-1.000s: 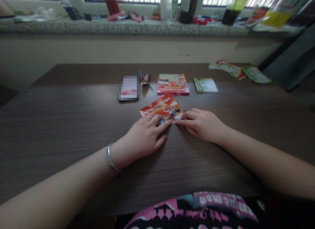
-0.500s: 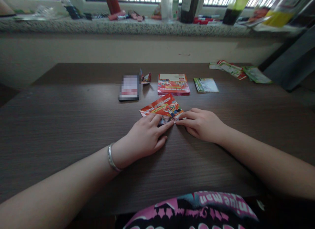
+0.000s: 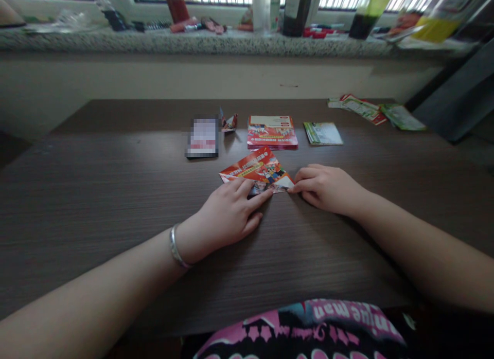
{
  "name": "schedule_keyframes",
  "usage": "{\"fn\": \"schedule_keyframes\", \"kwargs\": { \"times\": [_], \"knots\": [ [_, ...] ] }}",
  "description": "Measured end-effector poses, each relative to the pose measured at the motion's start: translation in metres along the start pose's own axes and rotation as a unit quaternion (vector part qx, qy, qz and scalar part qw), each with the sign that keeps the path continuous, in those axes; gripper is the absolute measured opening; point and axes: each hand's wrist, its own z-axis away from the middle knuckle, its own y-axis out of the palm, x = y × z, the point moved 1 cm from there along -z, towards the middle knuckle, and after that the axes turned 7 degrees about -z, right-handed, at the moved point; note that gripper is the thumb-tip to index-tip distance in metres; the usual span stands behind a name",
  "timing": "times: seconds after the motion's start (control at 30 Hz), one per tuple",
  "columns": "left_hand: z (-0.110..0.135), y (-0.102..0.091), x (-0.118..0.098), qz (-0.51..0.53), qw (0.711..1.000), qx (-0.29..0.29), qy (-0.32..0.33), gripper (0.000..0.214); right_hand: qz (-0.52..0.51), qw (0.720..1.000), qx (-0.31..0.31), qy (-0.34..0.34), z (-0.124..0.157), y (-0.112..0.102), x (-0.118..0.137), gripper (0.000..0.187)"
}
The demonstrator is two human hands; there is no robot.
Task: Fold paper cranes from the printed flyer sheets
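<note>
A folded paper flyer (image 3: 257, 166), red and printed with cartoon figures, lies as a triangle on the table. My left hand (image 3: 231, 212) rests flat on its lower left part, fingers spread and the index finger along the bottom edge. Part of the paper is hidden under these fingers. At the flyer's right corner, my right hand (image 3: 324, 186) touches the edge with an outstretched index fingertip, its other fingers loosely bent. A small folded paper piece (image 3: 230, 123) stands farther back, beside a phone-like device (image 3: 203, 138) with a blurred screen.
Behind the flyer is a stack of red flyers (image 3: 272, 132). Right of it sits a small pile of green and white papers (image 3: 323, 133). More printed papers (image 3: 365, 109) lie at the table's far right. Bottles and small items line the stone windowsill (image 3: 216, 42).
My right hand has slid to the right along the flyer's bottom edge, from beside my left index finger to the right corner, uncovering a white patch. My left hand stays in place.
</note>
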Motion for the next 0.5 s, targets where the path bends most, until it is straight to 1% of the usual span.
{"fn": "schedule_keyframes", "kwargs": {
  "times": [0.2, 0.33, 0.5],
  "knots": [
    [-0.001, 0.003, 0.0, -0.004, 1.0, 0.0, -0.001, 0.052, 0.012, 1.0, 0.017, -0.004, 0.001, -0.002, -0.004, 0.025],
    [0.0, 0.006, 0.001, -0.003, 1.0, -0.008, 0.006, 0.052, 0.007, 1.0, 0.024, 0.009, 0.003, -0.003, -0.008, 0.024],
    [0.001, 0.007, 0.002, -0.007, 1.0, -0.004, 0.008, 0.053, -0.001, 0.999, 0.032, 0.018, 0.007, -0.004, -0.014, 0.024]
  ]
}}
